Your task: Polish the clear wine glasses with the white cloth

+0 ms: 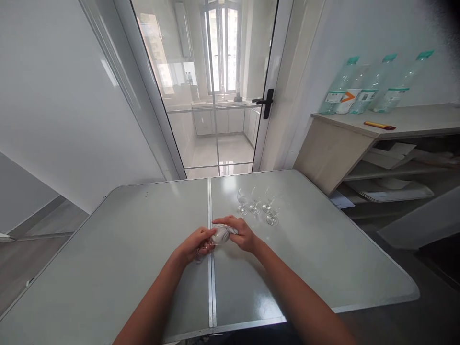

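A clear stemmed glass (220,235) is held tilted on its side above the table, near the middle seam. My left hand (194,244) is closed around its stem and foot end, to the left. From the other side, my right hand (242,235) grips the rim end of the bowl, its fingers curved over the top. Whether anything else lies within the right hand's grip I cannot make out. Several more clear stemmed glasses (255,208) stand upright on the table just beyond my right hand, apart from it.
The grey-green table (151,282) has a metal seam (212,297) down its middle. Behind it is a glass door (215,105) with a black handle (266,103). To the right, a wooden shelf unit (334,143) bears several plastic bottles (366,91) and a yellow-and-red utility knife (379,125).
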Tool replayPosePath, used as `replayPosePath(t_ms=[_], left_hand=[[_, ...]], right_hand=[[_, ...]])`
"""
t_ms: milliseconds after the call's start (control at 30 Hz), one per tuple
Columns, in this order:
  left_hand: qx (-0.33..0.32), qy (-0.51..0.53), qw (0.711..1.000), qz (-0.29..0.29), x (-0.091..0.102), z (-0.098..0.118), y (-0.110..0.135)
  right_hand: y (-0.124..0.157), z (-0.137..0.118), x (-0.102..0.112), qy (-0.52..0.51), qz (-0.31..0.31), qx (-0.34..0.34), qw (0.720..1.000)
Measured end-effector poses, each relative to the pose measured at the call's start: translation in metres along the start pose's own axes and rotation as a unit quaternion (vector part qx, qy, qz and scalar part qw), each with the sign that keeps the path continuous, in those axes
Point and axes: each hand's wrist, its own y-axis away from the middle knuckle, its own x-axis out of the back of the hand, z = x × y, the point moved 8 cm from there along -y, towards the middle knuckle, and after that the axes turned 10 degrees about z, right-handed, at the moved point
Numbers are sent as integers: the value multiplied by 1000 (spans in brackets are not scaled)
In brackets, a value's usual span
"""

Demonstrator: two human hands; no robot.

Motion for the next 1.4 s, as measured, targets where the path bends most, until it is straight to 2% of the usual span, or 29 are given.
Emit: replayPosePath(t_ms=[33,67,100,167,233,300,367,433,533,600,700,767,800,867,967,1033,1067,1133,1200,1233,1300,1400], left_hand=[[-52,-61,996,44,6,5,-1],[-112,-135,979,101,12,13,-1],[-172,-212,948,162,17,20,2],[-264,-340,864,260,21,31,9],[-311,-412,804,296,18,34,13],[-331,-430,785,299,17,35,14],[-327,-405,805,286,18,38,14],[-292,-333,862,246,18,40,12],[-180,-153,962,135,11,32,5],[-92,-35,994,49,2,22,4],[7,65,997,-32,-8,9,7],[15,74,997,-32,-8,8,8],[-8,59,998,-11,-5,11,7],[-87,13,994,69,6,21,5],[-182,-18,965,191,19,34,7],[-206,-31,956,205,17,36,8],[-215,-45,955,198,14,36,8],[-231,-74,952,186,9,36,10],[-237,-71,952,182,7,34,12],[-236,-58,953,180,8,32,12],[-233,-20,957,170,9,27,12],[-240,29,955,170,11,23,11]], right_hand=[[-1,9,0,-8,9,-41,999],[-2,20,0,-24,23,-89,996],[-2,30,0,-44,43,-135,989],[0,48,2,-88,93,-214,968],[3,58,3,-127,131,-263,947],[5,61,3,-161,146,-294,931],[7,58,3,-194,140,-313,919],[6,51,4,-214,123,-314,917],[2,33,10,-172,97,-244,949],[-1,19,11,-98,68,-159,980],[2,1,1,11,7,0,1000],[6,-6,-2,39,6,72,997],[7,-5,1,37,32,78,996],[8,-1,18,13,141,36,989],[16,3,48,-30,327,-39,944],[20,-2,58,-51,392,-48,917],[18,-4,59,-63,394,-51,915],[10,-4,47,-99,325,-73,938],[1,0,27,-146,205,-112,961],[-1,2,19,-171,156,-131,964],[-3,7,9,-223,106,-164,955],[-3,19,0,-305,95,-220,922]])
